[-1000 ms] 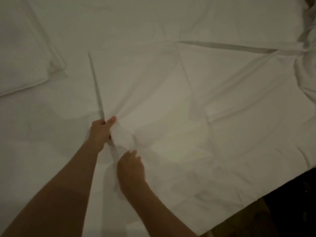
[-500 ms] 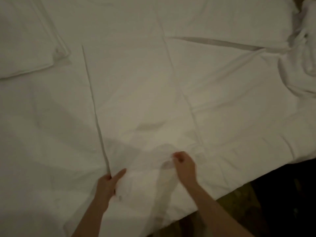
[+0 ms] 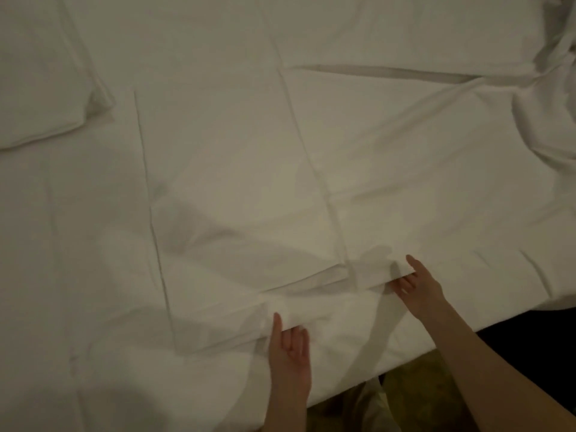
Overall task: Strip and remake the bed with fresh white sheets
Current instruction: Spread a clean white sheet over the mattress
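Observation:
A partly unfolded white sheet (image 3: 243, 188) lies on the white bed (image 3: 62, 275), its fold creases showing. Its near edge runs diagonally between my hands. My left hand (image 3: 290, 344) is palm up at the near edge, the thumb over a bunched fold of the sheet. Further right, my right hand (image 3: 414, 283) pinches the same edge, thumb on top and fingers beneath the layer. Both forearms reach in from below.
A white pillow (image 3: 40, 88) lies at the upper left. Crumpled white linen (image 3: 554, 104) is heaped at the far right. The bed's near edge runs diagonally at lower right, with dim floor (image 3: 405, 388) below it.
Both hands drew the sheet's edge toward the near side of the bed and spread apart along it. The right hand moved further right. The sheet now lies flatter.

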A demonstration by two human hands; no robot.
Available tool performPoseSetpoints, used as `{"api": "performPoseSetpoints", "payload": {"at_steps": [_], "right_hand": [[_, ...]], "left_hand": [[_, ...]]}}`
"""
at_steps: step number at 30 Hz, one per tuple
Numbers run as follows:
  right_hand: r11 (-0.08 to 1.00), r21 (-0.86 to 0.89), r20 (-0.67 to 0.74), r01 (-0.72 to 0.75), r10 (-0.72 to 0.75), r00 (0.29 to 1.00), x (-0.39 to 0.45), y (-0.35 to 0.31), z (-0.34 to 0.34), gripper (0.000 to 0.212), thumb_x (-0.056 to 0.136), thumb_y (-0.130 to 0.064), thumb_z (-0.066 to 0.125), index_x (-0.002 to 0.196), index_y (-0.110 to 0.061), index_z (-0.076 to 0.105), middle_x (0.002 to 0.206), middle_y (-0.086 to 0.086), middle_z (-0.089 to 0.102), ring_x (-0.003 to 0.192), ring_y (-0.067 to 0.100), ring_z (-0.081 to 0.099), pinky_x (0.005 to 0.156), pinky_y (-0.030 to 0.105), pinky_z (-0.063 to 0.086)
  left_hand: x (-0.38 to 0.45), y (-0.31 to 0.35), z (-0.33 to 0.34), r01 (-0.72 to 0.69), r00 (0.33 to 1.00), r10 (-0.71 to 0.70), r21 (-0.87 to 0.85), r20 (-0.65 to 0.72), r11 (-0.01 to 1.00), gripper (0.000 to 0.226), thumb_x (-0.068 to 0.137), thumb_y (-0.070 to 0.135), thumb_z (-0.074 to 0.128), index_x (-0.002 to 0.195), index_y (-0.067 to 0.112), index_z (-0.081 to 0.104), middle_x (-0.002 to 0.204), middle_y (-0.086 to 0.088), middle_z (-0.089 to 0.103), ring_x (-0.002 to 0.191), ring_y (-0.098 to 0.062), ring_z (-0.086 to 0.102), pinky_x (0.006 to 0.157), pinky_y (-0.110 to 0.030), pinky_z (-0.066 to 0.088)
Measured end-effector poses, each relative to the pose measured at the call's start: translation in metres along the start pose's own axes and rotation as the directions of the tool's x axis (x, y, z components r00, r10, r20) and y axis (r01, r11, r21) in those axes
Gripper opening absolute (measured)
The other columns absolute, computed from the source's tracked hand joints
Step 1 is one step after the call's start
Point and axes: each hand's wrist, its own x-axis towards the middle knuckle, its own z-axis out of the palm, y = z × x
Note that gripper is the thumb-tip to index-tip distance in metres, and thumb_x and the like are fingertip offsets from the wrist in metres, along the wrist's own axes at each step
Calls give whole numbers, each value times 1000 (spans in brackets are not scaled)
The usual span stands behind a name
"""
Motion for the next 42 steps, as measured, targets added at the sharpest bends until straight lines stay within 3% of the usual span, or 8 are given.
{"api": "performPoseSetpoints", "payload": {"at_steps": [17, 23, 26, 28, 32, 35, 38, 42], "right_hand": [[995, 74, 71, -66, 61, 996, 79, -70, -73, 26, 82, -5, 73, 103, 5, 62, 95, 12, 65, 77, 23, 63, 54, 31, 58], [977, -107, 171, -187, 203, 964, 86, -81, -83, 18, 85, -18, 71, 85, -2, 63, 92, 17, 67, 75, 28, 63, 59, 36, 59], [685, -702, 262, -194, 502, 824, 72, -98, -85, 50, 89, -49, 56, 91, -1, 68, 88, 17, 73, 75, 28, 70, 68, 31, 56], [390, -920, 299, 39, 633, 715, 63, -107, -76, 54, 91, -52, 48, 84, -4, 72, 82, 10, 75, 72, 19, 71, 71, 26, 51], [344, -669, 657, 659, -140, 741, 71, -106, -35, 24, 91, -21, 57, 72, -15, 70, 71, 5, 71, 64, 12, 61, 68, 30, 46], [33, -534, 793, 845, -328, 514, 84, -104, -5, 34, 102, -26, 40, 132, -18, 53, 143, -1, 48, 135, 14, 37, 110, 31, 26], [-354, -539, 838, 764, -131, 530, 103, -104, 20, 55, 104, -37, 23, 154, -21, 7, 162, -1, -9, 148, 17, -12, 116, 54, 1], [-463, -552, 822, 694, -161, 546, 126, -122, 68, 60, 103, -42, 21, 154, -25, -6, 160, 1, -20, 147, 20, -17, 112, 64, 0]], "left_hand": [[27, -146, 106, -330, 900, 366, 179, -238, 927, 28, 82, 7, 73, 106, 11, 58, 113, -6, 61, 101, -18, 58, 95, -35, 49], [20, -164, 105, -66, 996, 81, 273, -45, 960, 14, 91, 14, 63, 104, 11, 66, 107, -14, 69, 89, -23, 69, 60, -27, 60], [4, -176, 112, 35, 998, -64, 760, 9, 649, 22, 93, 21, 60, 105, 3, 68, 97, -13, 74, 87, -25, 72, 65, -28, 55], [7, -175, 128, -223, 968, 202, 881, 149, 417, 17, 90, 16, 63, 93, 2, 73, 82, -8, 75, 82, -25, 71, 67, -25, 52], [23, -150, 168, -568, 538, 590, 776, 602, -273, 26, 97, 19, 54, 119, 18, 66, 128, 4, 63, 122, -13, 55, 103, -27, 41], [52, -139, 187, -390, 619, 344, 657, 706, -645, 52, 104, 28, 32, 152, 16, 19, 161, 0, 6, 149, -15, 0, 119, -34, 6], [74, -129, 210, -181, 662, 339, 582, 668, -793, 59, 104, 37, 20, 153, 20, -7, 160, -2, -19, 147, -22, -17, 119, -45, 1], [104, -105, 252, -143, 635, 339, 536, 695, -832, 60, 103, 42, 15, 148, 23, -19, 156, 1, -26, 147, -22, -19, 117, -52, 1]]}}
